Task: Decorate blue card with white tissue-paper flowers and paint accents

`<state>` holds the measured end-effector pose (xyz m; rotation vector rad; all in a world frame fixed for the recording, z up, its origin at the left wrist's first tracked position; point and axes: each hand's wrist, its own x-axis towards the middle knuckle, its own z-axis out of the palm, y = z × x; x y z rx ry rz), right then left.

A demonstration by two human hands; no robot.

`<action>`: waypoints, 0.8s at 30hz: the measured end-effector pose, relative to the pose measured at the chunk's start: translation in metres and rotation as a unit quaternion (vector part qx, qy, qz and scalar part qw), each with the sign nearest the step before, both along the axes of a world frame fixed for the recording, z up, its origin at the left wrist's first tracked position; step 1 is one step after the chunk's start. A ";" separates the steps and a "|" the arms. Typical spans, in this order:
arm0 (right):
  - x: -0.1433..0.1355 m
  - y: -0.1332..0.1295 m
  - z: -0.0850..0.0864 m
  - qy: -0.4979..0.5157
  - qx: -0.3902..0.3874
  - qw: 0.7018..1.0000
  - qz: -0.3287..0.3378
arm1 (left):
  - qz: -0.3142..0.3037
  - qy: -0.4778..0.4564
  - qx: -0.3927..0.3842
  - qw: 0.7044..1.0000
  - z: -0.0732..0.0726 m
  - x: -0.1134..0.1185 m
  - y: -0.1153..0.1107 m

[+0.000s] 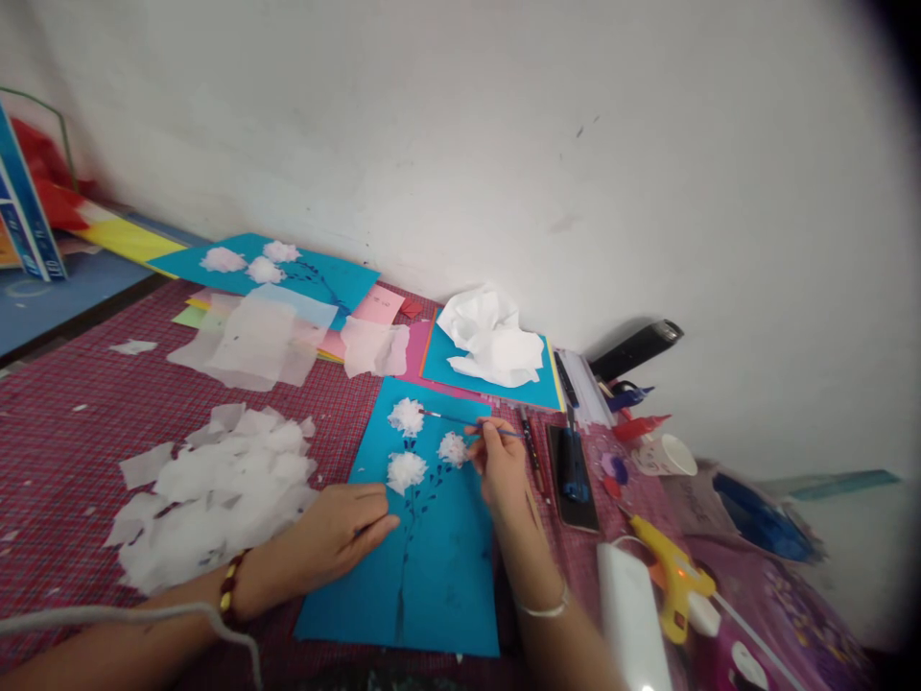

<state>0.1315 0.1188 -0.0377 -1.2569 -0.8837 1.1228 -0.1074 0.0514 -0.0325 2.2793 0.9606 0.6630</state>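
Note:
A blue sheet of paper (446, 576) lies before me with three white tissue-paper flowers, a painted dark stem and small dark blue leaf marks. My right hand (496, 456) pinches a thin paintbrush (457, 418) over the sheet's upper right. Its tip points left and meets the edge of the top flower (407, 416); firm contact is hard to tell. Near the right fingers sits another flower (453, 448). My left hand (342, 537) rests on the sheet's left side, fingers loosely extended and holding nothing, below the third flower (407, 471).
Loose white tissue pieces (223, 489) are heaped at left. Behind stand a similar flower picture (317, 274), tissue sheets (251, 331) and crumpled white paper (496, 336). To the right are a phone (586, 504), a yellow glue gun (673, 576) and a paper cup (673, 454).

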 end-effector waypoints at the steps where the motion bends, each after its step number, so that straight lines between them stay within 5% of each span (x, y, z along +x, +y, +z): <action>1: 0.000 -0.001 0.001 0.000 -0.001 1.000 0.006 | 0.000 0.002 0.000 1.000 0.000 0.000 0.000; 7: -0.006 -0.003 0.002 -0.020 -0.018 0.997 0.072 | -0.004 0.014 0.007 1.000 -0.001 0.001 0.001; 15: 0.005 0.003 0.004 0.008 0.013 0.999 -0.050 | -0.005 0.003 0.019 1.000 0.002 0.001 0.001; 24: 0.003 0.002 -0.001 -0.035 0.014 0.999 0.014 | -0.010 0.003 0.023 1.000 -0.001 0.002 0.001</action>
